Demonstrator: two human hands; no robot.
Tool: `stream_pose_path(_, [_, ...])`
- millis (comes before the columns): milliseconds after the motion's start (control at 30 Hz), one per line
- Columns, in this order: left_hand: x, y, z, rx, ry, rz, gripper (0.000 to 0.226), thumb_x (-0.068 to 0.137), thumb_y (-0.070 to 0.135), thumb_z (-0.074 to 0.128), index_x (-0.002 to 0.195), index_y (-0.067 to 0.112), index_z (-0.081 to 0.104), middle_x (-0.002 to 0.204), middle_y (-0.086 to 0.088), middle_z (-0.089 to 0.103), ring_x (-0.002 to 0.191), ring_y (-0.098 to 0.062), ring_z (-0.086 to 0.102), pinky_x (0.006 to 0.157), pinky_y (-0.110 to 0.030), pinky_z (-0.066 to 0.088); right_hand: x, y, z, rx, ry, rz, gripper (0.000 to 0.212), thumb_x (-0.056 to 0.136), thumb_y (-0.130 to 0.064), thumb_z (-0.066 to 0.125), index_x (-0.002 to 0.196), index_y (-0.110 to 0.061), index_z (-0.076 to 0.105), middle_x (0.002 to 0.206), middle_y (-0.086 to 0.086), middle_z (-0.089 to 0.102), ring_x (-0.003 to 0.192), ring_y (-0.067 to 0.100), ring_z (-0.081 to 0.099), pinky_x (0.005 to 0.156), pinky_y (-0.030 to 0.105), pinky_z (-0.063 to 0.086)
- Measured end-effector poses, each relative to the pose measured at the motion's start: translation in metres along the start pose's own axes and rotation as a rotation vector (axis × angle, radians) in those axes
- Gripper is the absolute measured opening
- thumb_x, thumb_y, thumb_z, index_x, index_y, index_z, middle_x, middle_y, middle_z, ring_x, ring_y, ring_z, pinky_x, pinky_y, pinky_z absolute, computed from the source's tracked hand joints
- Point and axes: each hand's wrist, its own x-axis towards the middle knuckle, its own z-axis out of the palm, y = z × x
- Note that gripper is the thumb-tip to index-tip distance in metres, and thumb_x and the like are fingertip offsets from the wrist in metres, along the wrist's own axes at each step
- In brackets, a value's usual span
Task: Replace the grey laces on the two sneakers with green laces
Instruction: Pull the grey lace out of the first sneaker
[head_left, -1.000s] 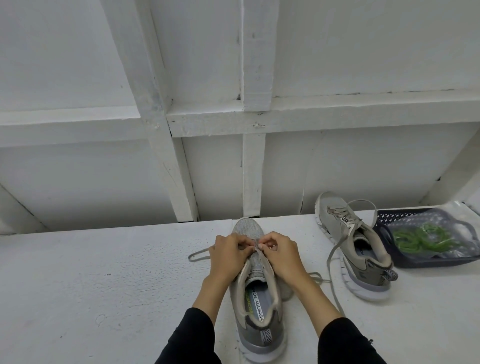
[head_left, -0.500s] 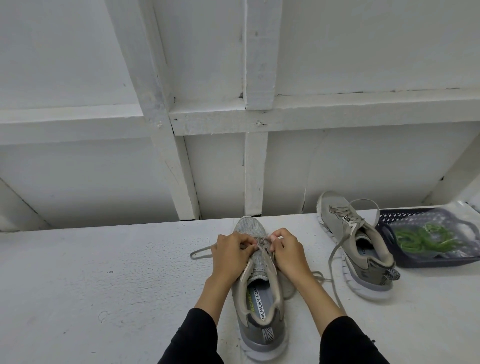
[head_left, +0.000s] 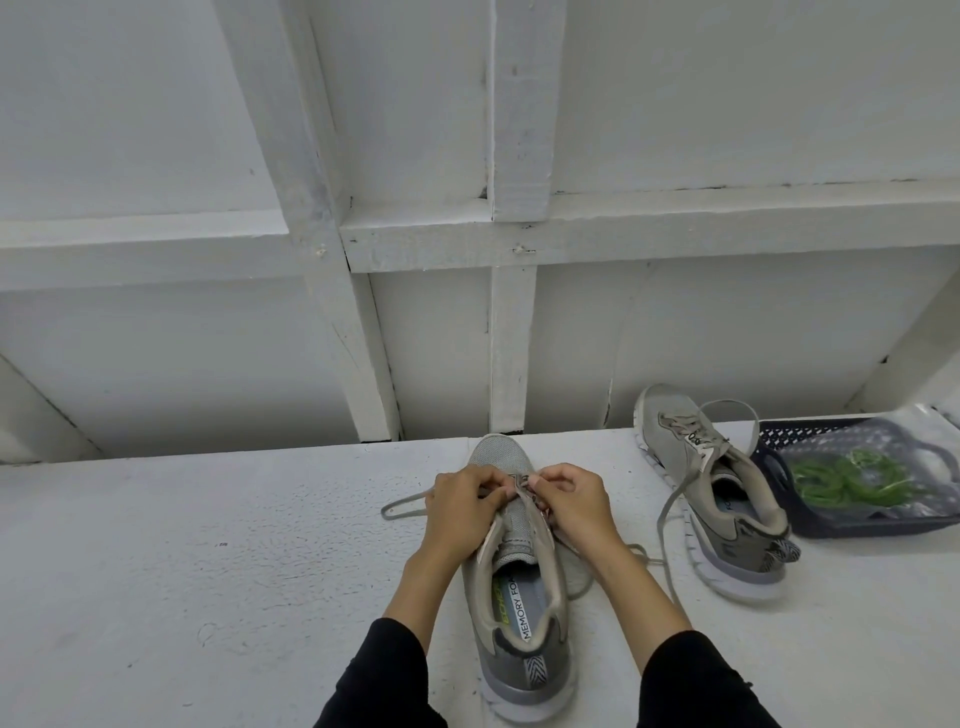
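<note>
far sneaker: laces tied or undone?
Undone. The far sneaker still has its grey lace in the eyelets, loose ends trailing onto the table.

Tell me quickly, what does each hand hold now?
Left hand: pinches the grey lace at the near sneaker.
Right hand: pinches the same lace.

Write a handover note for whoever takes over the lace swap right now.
Left hand and right hand: both pinch the grey lace at the lower eyelets of the near sneaker, which is mostly unlaced; loose ends trail to both sides.
Second sneaker, to the right, is laced grey but untied.
Green laces lie in the dark basket at far right, untouched.
Done: near sneaker's grey lace mostly out.
Left: finish pulling it out, unlace the second sneaker, thread green laces into both.
</note>
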Motion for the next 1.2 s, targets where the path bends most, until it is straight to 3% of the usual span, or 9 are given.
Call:
stream_pose_path(167, [-0.006, -0.003, -0.004, -0.182, -0.006, 0.023, 0.013, 0.092, 0.024, 0.063, 0.08, 0.028, 0.064, 0.08, 0.011, 0.069, 0.078, -0.002, 0.062, 0.07, -0.021, 0.044, -0.003, -0.004, 0.003, 0.059, -0.021, 0.038, 0.012, 0.088, -0.009, 0.065, 0.077, -0.012, 0.069, 0.066, 0.002, 0.067, 0.054, 0.005, 0.054, 0.049, 0.019, 0.042])
stream_pose_path(433, [-0.019, -0.004, 0.0, -0.619, 0.082, -0.114, 0.009, 0.096, 0.01, 0.055, 0.091, 0.006, 0.062, 0.102, 0.001, 0.072, 0.099, -0.012, 0.066, 0.086, -0.024, 0.051, -0.014, -0.02, 0.001, 0.026, -0.039, 0.057, 0.014, 0.091, -0.016, 0.062, 0.083, -0.007, 0.068, 0.066, 0.001, 0.062, 0.057, 0.008, 0.053, 0.047, 0.016, 0.042])
stream_pose_path(533, [-0.02, 0.0, 0.0, -0.698, 0.077, -0.16, 0.007, 0.094, 0.007, 0.058, 0.09, 0.004, 0.062, 0.098, -0.003, 0.073, 0.094, -0.015, 0.067, 0.084, -0.027, 0.052, -0.02, -0.036, 0.0, -0.107, -0.151, 0.111, 0.026, 0.085, -0.037, 0.066, 0.089, -0.011, 0.063, 0.082, 0.001, 0.065, 0.071, 0.014, 0.059, 0.058, 0.024, 0.045])
stream_pose_path(633, [-0.021, 0.005, -0.001, -0.751, 0.068, -0.172, 0.008, 0.094, 0.005, 0.056, 0.089, 0.002, 0.061, 0.091, -0.004, 0.074, 0.084, -0.012, 0.068, 0.076, -0.023, 0.052, -0.027, -0.045, 0.0, -0.374, -0.134, 0.066, 0.019, 0.08, -0.023, 0.069, 0.093, -0.009, 0.066, 0.091, 0.007, 0.067, 0.088, 0.021, 0.062, 0.074, 0.034, 0.049])
stream_pose_path(700, [-0.022, 0.009, -0.002, -0.845, 0.132, -0.225, 0.011, 0.095, 0.003, 0.052, 0.086, 0.004, 0.057, 0.081, -0.003, 0.07, 0.071, -0.01, 0.063, 0.068, -0.018, 0.05, -0.029, -0.043, -0.002, -0.383, -0.08, 0.03, 0.011, 0.083, -0.012, 0.063, 0.086, -0.005, 0.07, 0.084, 0.006, 0.067, 0.09, 0.023, 0.063, 0.079, 0.031, 0.049])
stream_pose_path(800, [-0.024, 0.003, -0.008, -0.965, 0.26, -0.333, 0.012, 0.097, 0.006, 0.052, 0.086, 0.009, 0.057, 0.08, -0.004, 0.068, 0.077, -0.013, 0.064, 0.071, -0.02, 0.051, -0.03, -0.036, -0.007, -0.268, -0.07, 0.08, 0.014, 0.088, -0.009, 0.059, 0.083, -0.014, 0.071, 0.091, -0.001, 0.067, 0.093, 0.014, 0.06, 0.079, 0.023, 0.044])
stream_pose_path(933, [-0.032, -0.02, -0.015, -0.525, 0.411, -0.341, 0.011, 0.093, 0.007, 0.057, 0.09, 0.016, 0.062, 0.099, -0.005, 0.067, 0.093, -0.018, 0.061, 0.075, -0.023, 0.044, -0.027, -0.025, -0.01, -0.156, -0.059, 0.151, 0.017, 0.087, -0.007, 0.06, 0.083, -0.022, 0.069, 0.097, -0.001, 0.068, 0.1, 0.014, 0.06, 0.085, 0.024, 0.044])
stream_pose_path(1067, [-0.032, -0.018, -0.025, -0.021, 0.403, -0.051, 0.024, 0.093, 0.009, 0.056, 0.111, 0.023, 0.064, 0.116, 0.007, 0.056, 0.112, -0.018, 0.043, 0.084, -0.018, 0.027, -0.026, -0.025, -0.009, -0.163, -0.049, 0.131, 0.013, 0.084, -0.009, 0.068, 0.093, -0.017, 0.072, 0.092, -0.003, 0.068, 0.091, 0.011, 0.061, 0.075, 0.016, 0.042])
stream_pose_path(1200, [-0.021, -0.013, -0.03, 0.338, 0.197, 0.15, 0.026, 0.096, 0.038, 0.053, 0.119, 0.035, 0.065, 0.124, 0.016, 0.058, 0.121, -0.014, 0.041, 0.101, -0.036, 0.03, -0.024, -0.023, -0.006, -0.132, -0.024, 0.155, 0.009, 0.079, -0.012, 0.075, 0.083, -0.02, 0.074, 0.093, 0.0, 0.071, 0.093, 0.013, 0.063, 0.078, 0.02, 0.043])
